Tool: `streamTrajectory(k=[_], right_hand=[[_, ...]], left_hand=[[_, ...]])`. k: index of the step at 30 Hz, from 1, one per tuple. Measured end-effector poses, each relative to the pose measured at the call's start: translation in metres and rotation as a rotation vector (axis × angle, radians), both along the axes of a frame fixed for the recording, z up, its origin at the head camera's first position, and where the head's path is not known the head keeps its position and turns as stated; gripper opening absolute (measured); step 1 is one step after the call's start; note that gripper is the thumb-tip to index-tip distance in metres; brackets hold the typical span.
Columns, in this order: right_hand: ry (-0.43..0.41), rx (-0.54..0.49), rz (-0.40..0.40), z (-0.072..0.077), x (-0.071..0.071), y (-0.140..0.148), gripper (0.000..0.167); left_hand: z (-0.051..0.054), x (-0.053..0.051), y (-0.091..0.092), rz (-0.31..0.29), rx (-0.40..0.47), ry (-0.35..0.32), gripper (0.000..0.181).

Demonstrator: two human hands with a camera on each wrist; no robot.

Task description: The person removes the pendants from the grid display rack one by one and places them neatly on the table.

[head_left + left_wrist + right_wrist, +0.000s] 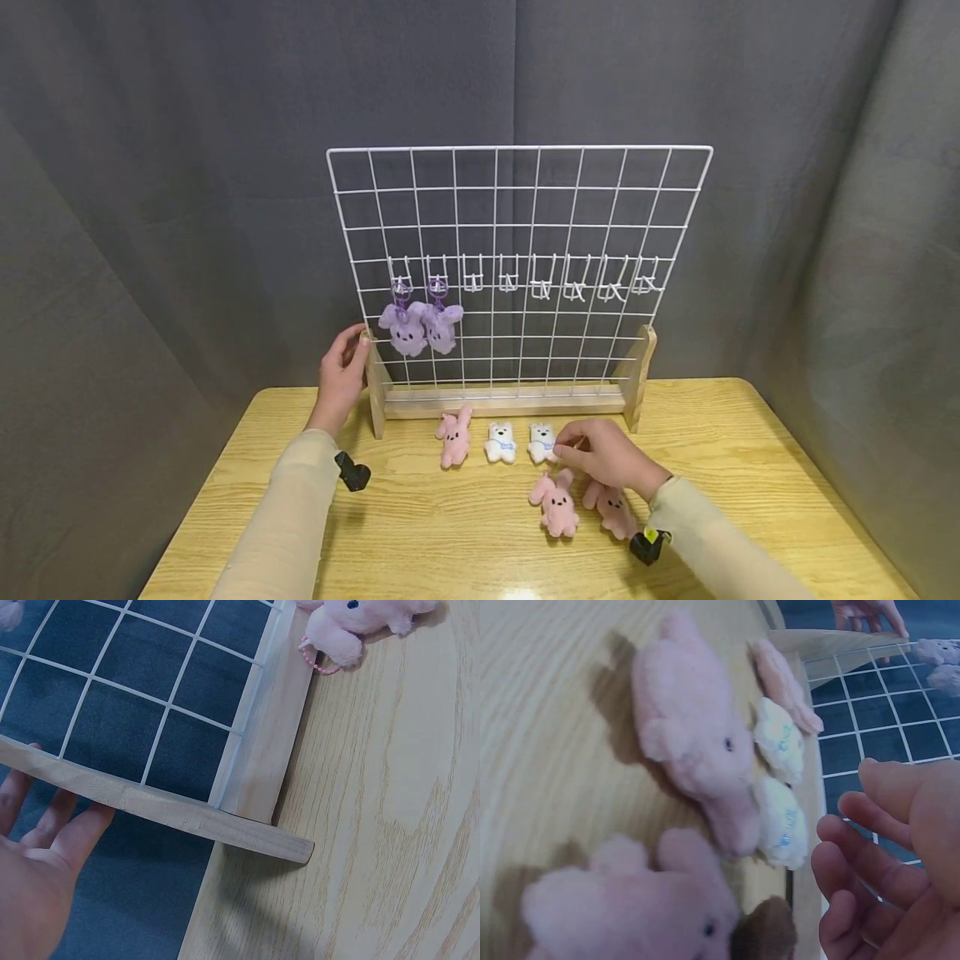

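Observation:
At the left wooden post [157,812] of a wire grid rack, my left hand [342,375] touches the wood with fairly straight fingers. Some of its fingertips reach behind the post. My right hand [603,454] is over the table, fingers loosely bent and nothing visible in them. Its fingertips are close to a white bear plush [540,442]; contact is unclear. A second white bear plush [500,442] lies to the left. Below the right hand are a pink bunny plush [558,507] and another pink bunny plush [617,515], partly covered by the hand.
The white wire grid [513,225] carries a row of hooks [542,288]. Two purple bunny plushes [407,332] hang from the leftmost hooks by purple rings. Another pink bunny plush [453,437] lies before the rack's wooden base [502,405]. Grey curtains [187,208] surround the table [420,533].

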State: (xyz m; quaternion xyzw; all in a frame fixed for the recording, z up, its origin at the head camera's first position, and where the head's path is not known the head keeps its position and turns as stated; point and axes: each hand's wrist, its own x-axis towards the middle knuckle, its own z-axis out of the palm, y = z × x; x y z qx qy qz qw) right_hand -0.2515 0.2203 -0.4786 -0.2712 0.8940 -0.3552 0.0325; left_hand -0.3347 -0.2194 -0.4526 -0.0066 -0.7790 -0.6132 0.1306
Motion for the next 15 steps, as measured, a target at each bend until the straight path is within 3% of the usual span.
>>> streamTrajectory(k=[6,9,13,15], right_hand=[[0.074,-0.013,-0.041,0.009,-0.006,-0.002,0.012],[0.081,-0.013,-0.062,0.012,-0.009,-0.004,0.013],[0.073,-0.020,-0.086,0.018,-0.013,-0.011,0.014],[0.074,-0.029,-0.098,0.022,-0.014,-0.016,0.015]], left_hand=[[0.001,0.000,0.000,-0.008,0.018,-0.019,0.049],[0.013,0.007,0.005,-0.009,0.025,-0.041,0.048],[0.012,0.008,0.005,-0.003,0.008,-0.032,0.049],[0.006,0.005,0.002,-0.004,0.004,-0.015,0.050]])
